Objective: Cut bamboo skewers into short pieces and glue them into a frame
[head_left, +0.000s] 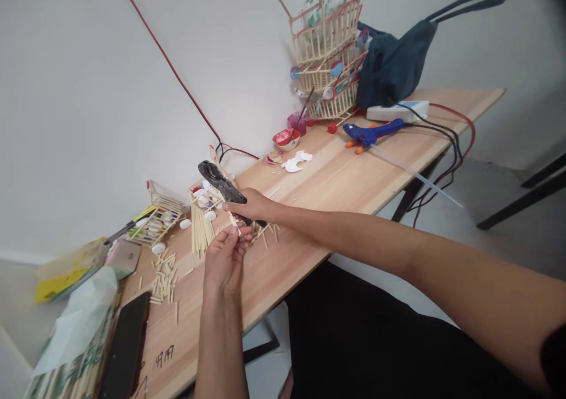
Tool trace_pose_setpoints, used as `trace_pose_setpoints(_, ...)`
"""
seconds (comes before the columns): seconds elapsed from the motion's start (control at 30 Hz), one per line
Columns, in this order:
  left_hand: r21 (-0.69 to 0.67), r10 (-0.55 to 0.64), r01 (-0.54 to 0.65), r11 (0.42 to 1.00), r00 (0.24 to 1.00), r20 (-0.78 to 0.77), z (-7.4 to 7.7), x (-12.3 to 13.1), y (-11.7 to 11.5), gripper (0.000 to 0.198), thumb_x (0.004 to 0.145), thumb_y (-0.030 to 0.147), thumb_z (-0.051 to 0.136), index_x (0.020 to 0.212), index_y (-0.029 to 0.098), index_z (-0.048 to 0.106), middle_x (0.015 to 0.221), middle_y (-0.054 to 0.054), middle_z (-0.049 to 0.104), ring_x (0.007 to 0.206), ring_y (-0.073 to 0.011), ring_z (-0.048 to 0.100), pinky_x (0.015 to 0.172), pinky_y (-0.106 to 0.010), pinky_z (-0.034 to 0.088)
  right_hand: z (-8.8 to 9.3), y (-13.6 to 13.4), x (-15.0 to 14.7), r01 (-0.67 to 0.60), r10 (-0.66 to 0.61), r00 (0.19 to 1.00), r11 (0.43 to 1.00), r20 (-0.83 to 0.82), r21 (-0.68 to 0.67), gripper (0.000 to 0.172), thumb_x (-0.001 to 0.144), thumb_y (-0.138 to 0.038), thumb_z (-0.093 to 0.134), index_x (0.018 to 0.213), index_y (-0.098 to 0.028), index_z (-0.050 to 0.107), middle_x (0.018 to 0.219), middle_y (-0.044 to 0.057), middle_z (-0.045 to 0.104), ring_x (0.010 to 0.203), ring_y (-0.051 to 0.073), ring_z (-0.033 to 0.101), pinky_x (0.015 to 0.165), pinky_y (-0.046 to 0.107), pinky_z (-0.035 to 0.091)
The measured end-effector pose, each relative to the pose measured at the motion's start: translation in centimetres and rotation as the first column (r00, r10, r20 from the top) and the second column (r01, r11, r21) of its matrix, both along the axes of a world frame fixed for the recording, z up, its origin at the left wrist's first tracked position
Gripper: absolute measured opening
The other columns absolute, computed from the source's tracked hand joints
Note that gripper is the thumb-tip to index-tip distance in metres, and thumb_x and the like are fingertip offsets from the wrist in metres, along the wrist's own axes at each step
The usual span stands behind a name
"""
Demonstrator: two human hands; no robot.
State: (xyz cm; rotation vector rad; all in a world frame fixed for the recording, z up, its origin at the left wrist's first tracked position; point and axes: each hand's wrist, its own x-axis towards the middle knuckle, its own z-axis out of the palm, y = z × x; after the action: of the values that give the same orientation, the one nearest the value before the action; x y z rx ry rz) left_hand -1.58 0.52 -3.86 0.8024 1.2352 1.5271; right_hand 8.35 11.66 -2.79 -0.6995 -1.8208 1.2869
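My right hand [253, 206] is closed around the handles of black cutting pliers [220, 182], whose jaws point up and to the left. Just below it, my left hand [227, 257] pinches a thin wooden stick [233, 220] and holds its upper end up by the pliers. Both hands hover over the wooden table [336, 181]. Under them lie a bundle of long sticks [201, 231], a pile of short cut stick pieces [164, 278] and a small stick frame with white caps [204, 197].
A tall stick-built structure [327, 54] and a dark blue bag [393, 63] stand at the far end. A blue glue gun [371, 132], a white power strip [398, 111] and a red-stained bowl [286, 139] lie near them. A black phone [126, 343] rests at the near left.
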Motion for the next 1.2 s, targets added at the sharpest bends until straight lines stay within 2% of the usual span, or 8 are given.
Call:
trace_pose_setpoints(0.3, -0.014, 0.016, -0.016, 1.000, 0.999, 0.029, 0.3, 0.2, -0.1, 0.027, 0.059, 0.029, 0.084, 0.074, 0.012, 0.069, 0.072, -0.007, 0.073, 0.058, -0.0095, 0.062, 0.058, -0.020, 0.050, -0.2, -0.2, -0.2, 0.034, -0.035, 0.999, 0.999, 0.012, 0.035, 0.027, 0.082, -0.037, 0.060, 0.068, -0.014, 0.059, 0.059, -0.001, 0.060, 0.061, 0.012, 0.057, 0.058, 0.020, 0.042)
trace_pose_setpoints(0.5, 0.054, -0.036, 0.036, 0.998, 0.999, 0.002, 0.2, -0.1, 0.0, 0.024, 0.059, 0.028, 0.083, 0.069, 0.013, 0.067, 0.064, -0.002, 0.066, 0.051, -0.0060, 0.051, 0.048, -0.017, 0.041, -0.3, -0.2, -0.3, 0.016, -0.016, 1.000, 1.000, 0.008, 0.002, 0.027, 0.079, -0.039, 0.063, 0.069, -0.014, 0.058, 0.060, -0.002, 0.060, 0.060, 0.011, 0.057, 0.058, 0.019, 0.042)
trace_pose_setpoints(0.67, 0.066, 0.004, -0.004, 0.998, 1.000, -0.011, 0.1, -0.2, -0.1, 0.026, 0.057, 0.029, 0.083, 0.067, 0.012, 0.066, 0.063, -0.003, 0.065, 0.051, -0.0059, 0.050, 0.047, -0.017, 0.038, -0.3, -0.2, -0.2, -0.085, 0.083, 0.996, 0.994, -0.043, -0.063, 0.030, 0.079, -0.041, 0.063, 0.068, -0.014, 0.057, 0.061, -0.001, 0.060, 0.057, 0.011, 0.056, 0.056, 0.019, 0.043)
trace_pose_setpoints(0.77, 0.085, 0.059, -0.055, 0.995, 0.997, -0.041, 0.1, -0.2, -0.1, 0.025, 0.059, 0.030, 0.082, 0.067, 0.012, 0.066, 0.063, -0.003, 0.065, 0.050, -0.0060, 0.050, 0.047, -0.017, 0.037, -0.3, -0.3, -0.1, -0.096, 0.096, 0.995, 0.995, -0.011, 0.005, 0.030, 0.079, -0.042, 0.062, 0.071, -0.013, 0.058, 0.063, -0.001, 0.060, 0.059, 0.010, 0.055, 0.056, 0.019, 0.041)
trace_pose_setpoints(0.93, 0.125, 0.123, -0.107, 0.986, 0.984, -0.128, 0.1, -0.1, -0.1, 0.026, 0.061, 0.033, 0.081, 0.068, 0.012, 0.066, 0.062, -0.003, 0.065, 0.049, -0.0064, 0.050, 0.046, -0.018, 0.035, 0.2, -0.6, 0.2, -0.047, 0.028, 0.992, 0.987, 0.120, 0.155, 0.029, 0.079, -0.042, 0.061, 0.078, -0.013, 0.062, 0.069, -0.001, 0.060, 0.071, 0.012, 0.055, 0.060, 0.019, 0.037)
trace_pose_setpoints(1.2, 0.153, 0.150, -0.119, 0.981, 0.966, -0.211, 0.3, -0.3, -0.3, 0.024, 0.064, 0.032, 0.079, 0.069, 0.012, 0.067, 0.062, -0.004, 0.066, 0.050, -0.0071, 0.051, 0.047, -0.019, 0.036, 0.7, -0.5, 0.3, -0.069, 0.028, 0.978, 0.978, 0.204, 0.196, 0.023, 0.081, -0.034, 0.060, 0.082, -0.013, 0.066, 0.074, 0.001, 0.064, 0.073, 0.013, 0.057, 0.062, 0.019, 0.037)
